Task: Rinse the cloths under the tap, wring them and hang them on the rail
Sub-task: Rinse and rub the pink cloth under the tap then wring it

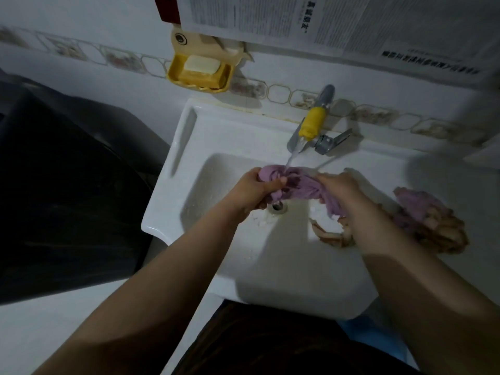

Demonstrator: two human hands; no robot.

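Observation:
A purple cloth (303, 185) is bunched over the white sink (243, 266), right under the stream of water from the tap (311, 125) with its yellow nozzle. My left hand (257, 188) grips the cloth's left end. My right hand (341, 185) grips its right part, which hangs down toward the basin. A second heap of purple and beige cloth (433, 220) lies on the sink's right rim, trailing partly into the basin under my right forearm. No rail is in view.
A yellow soap dish (200, 74) with a bar of soap hangs on the tiled wall above the sink's left corner. Printed paper (351, 20) covers the wall above. A dark bin or bag (67, 185) stands left of the sink. The drain (277, 205) shows between my hands.

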